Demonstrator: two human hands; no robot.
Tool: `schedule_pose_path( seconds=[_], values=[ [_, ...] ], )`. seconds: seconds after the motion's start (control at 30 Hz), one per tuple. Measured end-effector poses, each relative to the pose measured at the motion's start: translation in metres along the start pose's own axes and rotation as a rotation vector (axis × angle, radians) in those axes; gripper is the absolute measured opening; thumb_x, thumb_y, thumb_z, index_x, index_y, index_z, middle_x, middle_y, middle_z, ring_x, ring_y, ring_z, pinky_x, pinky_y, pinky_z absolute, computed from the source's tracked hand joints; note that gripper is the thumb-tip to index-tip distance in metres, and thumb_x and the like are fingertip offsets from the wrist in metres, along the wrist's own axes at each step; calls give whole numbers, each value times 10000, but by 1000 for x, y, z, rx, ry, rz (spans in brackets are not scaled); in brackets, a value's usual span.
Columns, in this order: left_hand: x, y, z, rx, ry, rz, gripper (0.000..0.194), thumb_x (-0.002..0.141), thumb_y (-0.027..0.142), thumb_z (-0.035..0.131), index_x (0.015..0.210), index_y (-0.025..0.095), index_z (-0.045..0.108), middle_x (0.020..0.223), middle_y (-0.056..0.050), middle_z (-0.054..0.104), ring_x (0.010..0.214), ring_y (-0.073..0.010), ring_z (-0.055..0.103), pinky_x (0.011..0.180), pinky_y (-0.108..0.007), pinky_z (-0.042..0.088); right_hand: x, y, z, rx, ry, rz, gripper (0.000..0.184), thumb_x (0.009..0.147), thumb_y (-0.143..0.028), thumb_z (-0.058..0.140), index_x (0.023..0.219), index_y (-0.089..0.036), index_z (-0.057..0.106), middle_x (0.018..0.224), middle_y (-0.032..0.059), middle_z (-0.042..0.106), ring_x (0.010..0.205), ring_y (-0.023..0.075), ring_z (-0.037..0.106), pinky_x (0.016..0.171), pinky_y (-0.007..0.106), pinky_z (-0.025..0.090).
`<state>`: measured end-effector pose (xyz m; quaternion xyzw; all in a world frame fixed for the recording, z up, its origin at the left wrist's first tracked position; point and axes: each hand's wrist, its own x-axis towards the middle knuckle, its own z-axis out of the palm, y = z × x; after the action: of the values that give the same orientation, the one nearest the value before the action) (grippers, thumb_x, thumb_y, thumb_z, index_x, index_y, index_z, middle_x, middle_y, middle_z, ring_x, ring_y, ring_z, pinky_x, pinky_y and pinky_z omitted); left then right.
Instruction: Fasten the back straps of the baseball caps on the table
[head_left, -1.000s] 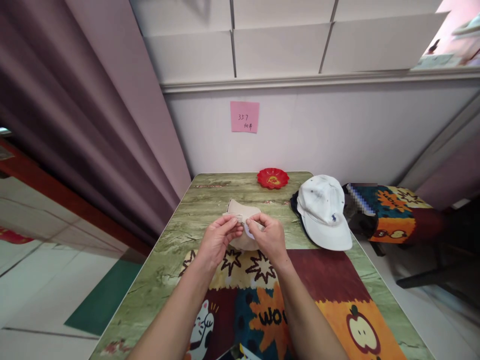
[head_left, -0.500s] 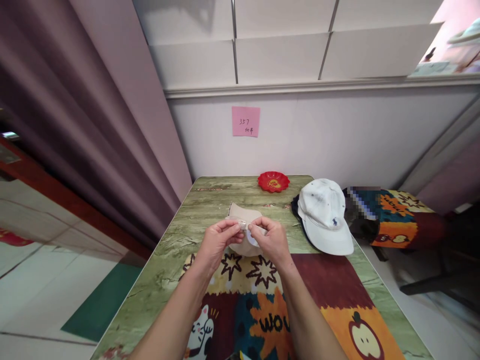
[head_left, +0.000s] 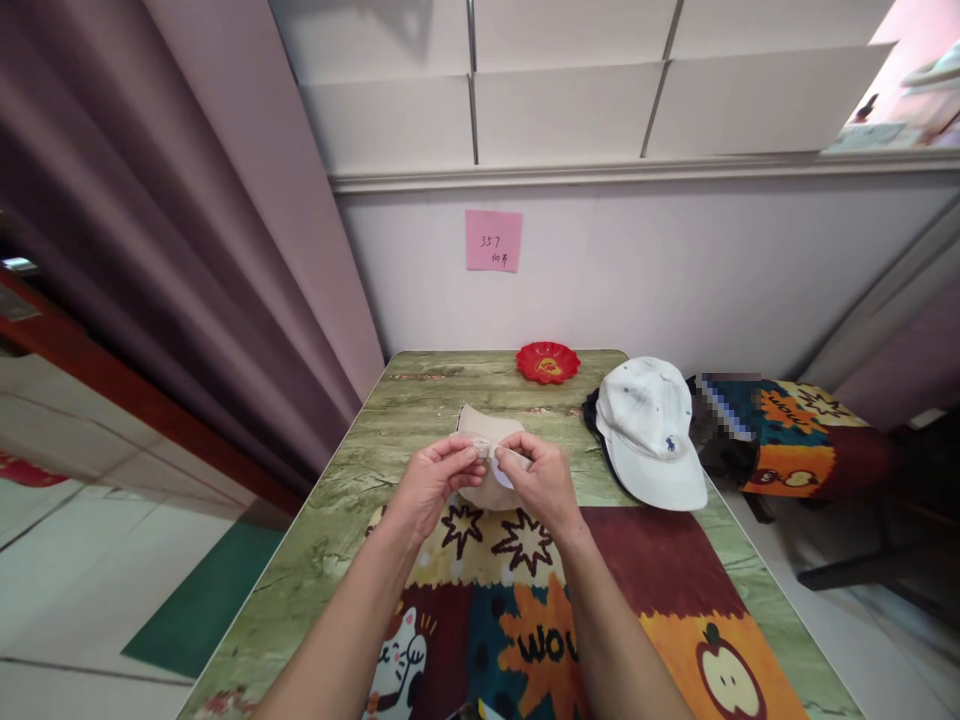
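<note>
A beige cap (head_left: 485, 432) is held just above the green marbled table (head_left: 420, 400), its back side turned towards me. My left hand (head_left: 433, 477) pinches the cap's strap at the left. My right hand (head_left: 541, 478) pinches the strap end and a white label at the right. The fingertips of both hands nearly meet over the strap. The lower part of the cap is hidden behind my hands.
A white cap (head_left: 651, 432) lies on a dark one at the table's right. A red dish (head_left: 547, 362) sits at the far edge by the wall, a pink note (head_left: 493, 240) above it. A colourful cartoon mat (head_left: 570, 620) covers the near table. Purple curtain hangs at left.
My hands stay on the beige cap's strap; the fingers have shifted slightly together. The view has tilted a little, little else differs.
</note>
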<state>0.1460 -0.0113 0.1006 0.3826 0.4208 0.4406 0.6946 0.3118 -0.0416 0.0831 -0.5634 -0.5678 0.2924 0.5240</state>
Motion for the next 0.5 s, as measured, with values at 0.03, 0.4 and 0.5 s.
schedule_pose_path(
  seconds=[0.03, 0.4, 0.5],
  values=[
    [0, 0, 0, -8, 3, 1, 310, 614, 226, 897, 842, 100, 729, 721, -64, 745, 618, -138, 695, 601, -213, 579, 0, 0, 1, 3, 5, 0, 182, 818, -352, 605, 753, -205, 691, 679, -11, 676, 549, 126, 522, 595, 247, 413],
    [2, -4, -1, -251, 42, -132, 130, 795, 4, 685, 891, 92, 689, 757, -72, 736, 644, -129, 710, 626, -198, 598, -1, 3, 13, 273, 26, 50, 186, 853, -376, 602, 879, -200, 660, 752, 26, 714, 677, 169, 650, 634, 261, 491],
    [3, -5, 1, -257, 49, -127, 135, 815, -8, 655, 904, 88, 687, 756, -74, 734, 636, -130, 710, 620, -199, 600, -2, 2, 14, 258, 62, 53, 194, 857, -394, 612, 862, -204, 650, 753, 30, 716, 677, 169, 654, 639, 262, 495]
  ],
)
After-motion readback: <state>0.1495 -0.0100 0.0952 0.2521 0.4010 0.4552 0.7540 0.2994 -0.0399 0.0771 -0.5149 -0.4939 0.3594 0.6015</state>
